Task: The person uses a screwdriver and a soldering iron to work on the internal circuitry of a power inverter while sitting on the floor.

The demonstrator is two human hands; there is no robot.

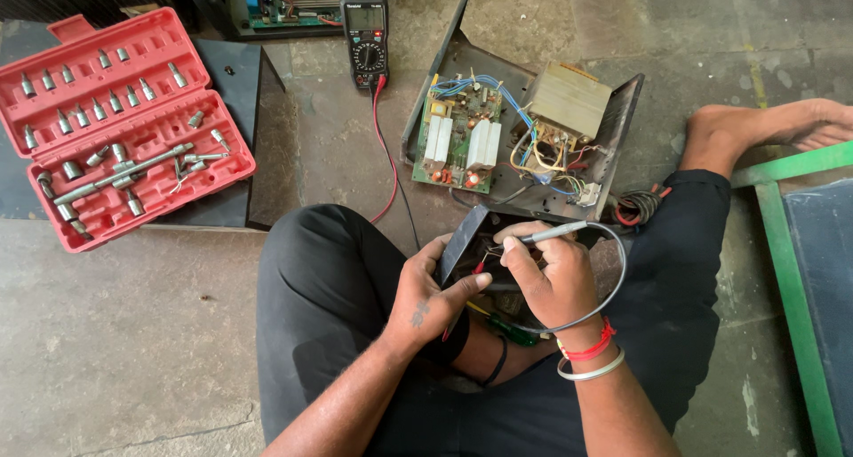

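Black plastic panel (462,237) held upright over the lap, near centre, gripped along its left edge by the left hand (425,299), thumb pressed across the near face. Right hand (549,275) closed around a grey pen-like tool (555,234), tip aimed left at the panel's inner side, grey cord (613,279) looping round the wrist. Just beyond, an opened metal chassis (622,128) with green circuit board (458,137) and transformer (569,97). Far centre, a multimeter (365,38). Far left, an open red socket set (120,124). Green-handled screwdriver (514,333) under the right wrist.
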